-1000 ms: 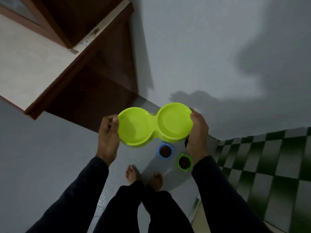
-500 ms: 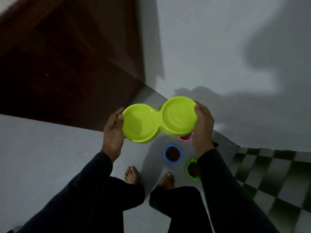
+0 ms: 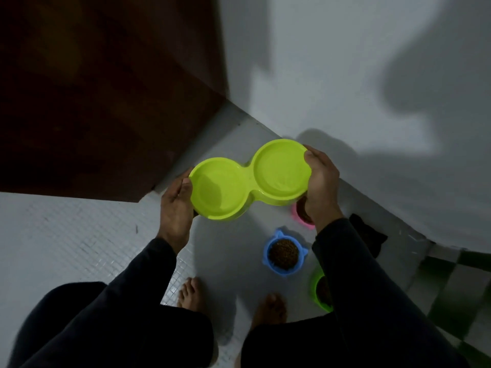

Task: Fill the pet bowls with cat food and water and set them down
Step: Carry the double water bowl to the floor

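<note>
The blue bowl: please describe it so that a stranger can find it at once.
On the pale floor near the wall corner, three small bowls of brown kibble sit in a row before the bare feet. The blue bowl is the middle one, between the pink bowl and the green bowl, with cat-ear points on its rim.

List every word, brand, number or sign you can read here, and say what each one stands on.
None: no readable text shows in this view.
The lime double bowl, the blue bowl, the pink bowl and the green bowl show no lettering; wall and floor carry no signs.
</note>
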`<state>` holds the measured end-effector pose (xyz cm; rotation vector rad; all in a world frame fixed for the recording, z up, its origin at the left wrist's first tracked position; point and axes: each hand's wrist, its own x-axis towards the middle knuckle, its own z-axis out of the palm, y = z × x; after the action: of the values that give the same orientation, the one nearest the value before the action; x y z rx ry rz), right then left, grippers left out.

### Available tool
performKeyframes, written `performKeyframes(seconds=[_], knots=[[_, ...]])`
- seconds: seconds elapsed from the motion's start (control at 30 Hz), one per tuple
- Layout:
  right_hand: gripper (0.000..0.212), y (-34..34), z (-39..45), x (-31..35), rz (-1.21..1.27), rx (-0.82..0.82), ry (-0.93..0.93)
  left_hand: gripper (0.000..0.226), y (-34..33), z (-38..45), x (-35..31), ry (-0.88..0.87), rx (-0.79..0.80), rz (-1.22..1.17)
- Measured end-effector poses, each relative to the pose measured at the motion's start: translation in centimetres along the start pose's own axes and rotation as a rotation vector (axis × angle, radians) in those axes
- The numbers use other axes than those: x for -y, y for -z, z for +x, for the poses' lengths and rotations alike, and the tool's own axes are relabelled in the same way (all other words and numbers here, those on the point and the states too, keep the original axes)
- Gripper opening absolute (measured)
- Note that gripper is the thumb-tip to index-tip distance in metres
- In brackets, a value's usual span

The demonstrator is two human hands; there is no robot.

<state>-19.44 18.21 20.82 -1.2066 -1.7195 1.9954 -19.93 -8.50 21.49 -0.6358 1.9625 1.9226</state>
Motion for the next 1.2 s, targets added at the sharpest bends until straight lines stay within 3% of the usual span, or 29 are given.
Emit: performKeyframes(seconds=[0.33,0.8,1.2], knots=[[0.015,-2.7,6.3,-11.9,-0.040,0.039,-0.052,0.035,0.8,7.4,11.3,0.010,-0.030,-0.015],[0.004,-6.1,12.3,-19.5,-0.270,0.151,0.002,0.033,1.6,10.0,18.5,0.087,-0.052,-0.011],[0.033,-6.8,13.4,-22.6,-0.410,0.226,0.025,0.041,2.6,10.0,24.0,0.103,-0.011,0.123]])
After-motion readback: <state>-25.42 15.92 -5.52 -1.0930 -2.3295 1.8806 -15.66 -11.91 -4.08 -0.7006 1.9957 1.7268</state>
